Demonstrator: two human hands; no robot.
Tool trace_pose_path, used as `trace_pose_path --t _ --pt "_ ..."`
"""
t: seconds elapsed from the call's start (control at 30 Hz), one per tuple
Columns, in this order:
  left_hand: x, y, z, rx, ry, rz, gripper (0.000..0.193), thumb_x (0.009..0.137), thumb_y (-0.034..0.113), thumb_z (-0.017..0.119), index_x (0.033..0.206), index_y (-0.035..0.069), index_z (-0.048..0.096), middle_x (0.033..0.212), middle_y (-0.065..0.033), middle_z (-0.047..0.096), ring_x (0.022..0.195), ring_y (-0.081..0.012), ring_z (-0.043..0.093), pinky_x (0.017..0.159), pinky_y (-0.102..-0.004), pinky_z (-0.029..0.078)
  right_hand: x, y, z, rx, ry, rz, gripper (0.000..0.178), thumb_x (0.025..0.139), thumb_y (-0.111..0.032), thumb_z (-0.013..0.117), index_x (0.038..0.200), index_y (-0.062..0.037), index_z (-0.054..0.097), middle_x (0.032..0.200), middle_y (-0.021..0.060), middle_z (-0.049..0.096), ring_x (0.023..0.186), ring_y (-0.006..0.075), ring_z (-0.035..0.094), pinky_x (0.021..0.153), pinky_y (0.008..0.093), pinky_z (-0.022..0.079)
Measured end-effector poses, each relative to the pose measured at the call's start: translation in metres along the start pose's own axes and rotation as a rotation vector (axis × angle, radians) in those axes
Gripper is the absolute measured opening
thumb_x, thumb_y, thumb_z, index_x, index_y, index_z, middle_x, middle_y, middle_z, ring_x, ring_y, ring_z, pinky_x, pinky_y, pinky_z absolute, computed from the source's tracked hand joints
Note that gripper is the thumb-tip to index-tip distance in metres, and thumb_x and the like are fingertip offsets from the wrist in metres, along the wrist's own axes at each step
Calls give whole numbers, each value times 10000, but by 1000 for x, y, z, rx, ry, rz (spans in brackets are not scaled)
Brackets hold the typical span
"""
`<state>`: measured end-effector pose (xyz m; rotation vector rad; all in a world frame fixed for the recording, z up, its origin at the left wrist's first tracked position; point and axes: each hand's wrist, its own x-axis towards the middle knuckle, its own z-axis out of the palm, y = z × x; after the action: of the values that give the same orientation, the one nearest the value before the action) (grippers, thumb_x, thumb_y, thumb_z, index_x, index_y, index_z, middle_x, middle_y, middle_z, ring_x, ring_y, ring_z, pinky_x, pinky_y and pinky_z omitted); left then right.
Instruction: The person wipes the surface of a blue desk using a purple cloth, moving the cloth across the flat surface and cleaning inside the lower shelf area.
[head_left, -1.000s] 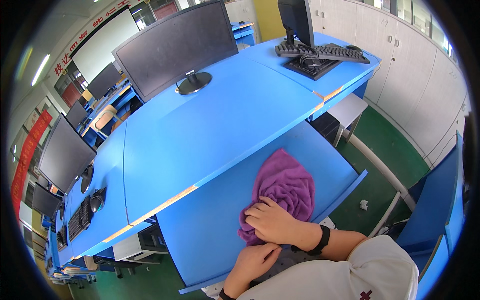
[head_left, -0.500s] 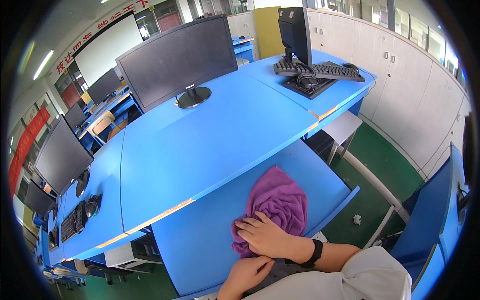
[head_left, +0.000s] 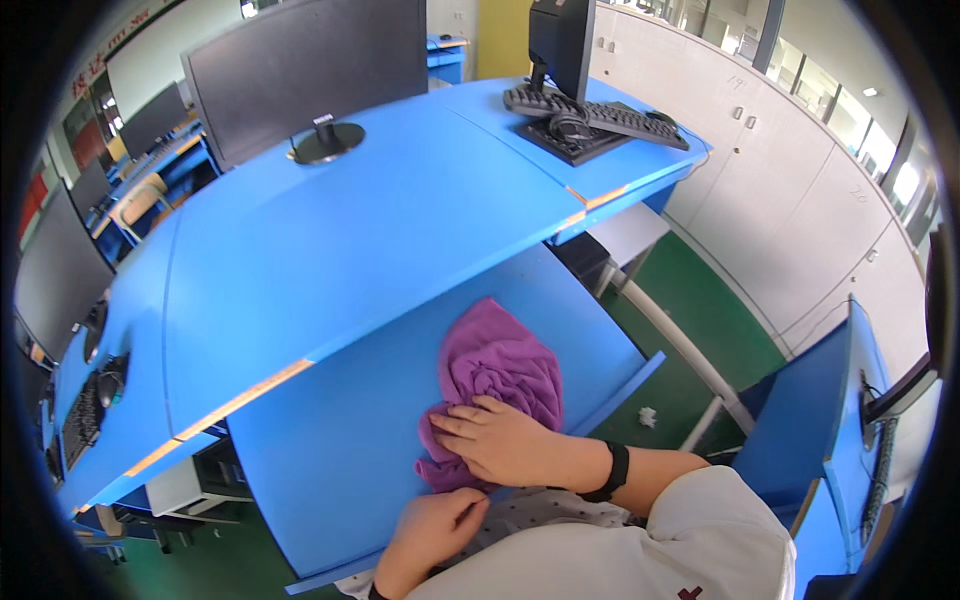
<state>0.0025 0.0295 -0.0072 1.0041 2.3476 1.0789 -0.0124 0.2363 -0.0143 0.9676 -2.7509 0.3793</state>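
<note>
A crumpled purple cloth (head_left: pixel 505 360) lies on the pulled-out blue keyboard tray (head_left: pixel 330 440). Flat on the cloth's near side rests my right hand (head_left: pixel 500 440), fingers apart and a black band around its wrist. Its palm hides part of the cloth. My left hand (head_left: pixel 435 530) is bent at the tray's near edge, just below the cloth. The thumb and forefinger of that hand show a gap between them, while its other fingers are hidden. I cannot tell whether it touches the cloth.
Above the tray is a blue desk (head_left: pixel 350 230) with a large black monitor (head_left: pixel 310 75). A keyboard (head_left: pixel 600 115) and headphones (head_left: pixel 572 125) sit at the far right. A stool (head_left: pixel 625 235) stands under the desk. Pale cabinets (head_left: pixel 760 180) line the right wall. Crumpled paper (head_left: pixel 647 416) lies on the green floor.
The view has shifted, so desk and tray appear further left and higher. My left hand has moved a little away from my right, which stays on the cloth.
</note>
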Motion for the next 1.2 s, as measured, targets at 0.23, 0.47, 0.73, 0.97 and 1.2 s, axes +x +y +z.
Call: trace_pose_path --t 0.23,0.47,0.73,0.97,1.2 --pt "1 4 -5 -74 -30 -24 136 870 214 671 934 97 699 627 -86 607 520 -235 570 489 -351 410 -43 45 -58 -65 -197 323 367 861 -235 570 1133 2 633 1333 191 558 1191 321 549 1004 413 431" --pt "-4 5 -4 -32 -37 42 98 878 232 661 898 137 672 644 -45 637 554 -245 605 504 -380 442 -77 98 -90 -8 -280 453 386 935 -312 538 1142 0 634 1363 203 542 1197 360 557 1016 405 447" --pt "-3 7 -5 6 -76 -86 297 834 302 717 1078 138 674 582 -43 581 521 -238 589 489 -377 434 -53 134 -79 -58 -442 273 532 956 -369 524 1356 -19 497 1486 184 413 1360 334 418 1098 407 386" --pt "2 8 -5 -12 -94 -57 376 824 317 729 1146 127 689 596 -54 589 526 -250 578 495 -369 433 -17 173 -77 -88 -363 296 544 922 -330 553 1333 23 500 1466 192 435 1347 330 434 1101 383 387" --pt "-2 2 -3 -4 -36 52 315 792 234 750 1081 110 723 578 -80 560 515 -246 552 496 -368 409 -45 127 -81 -48 -454 167 516 914 -264 557 1309 63 500 1468 232 416 1351 350 425 1120 386 370"
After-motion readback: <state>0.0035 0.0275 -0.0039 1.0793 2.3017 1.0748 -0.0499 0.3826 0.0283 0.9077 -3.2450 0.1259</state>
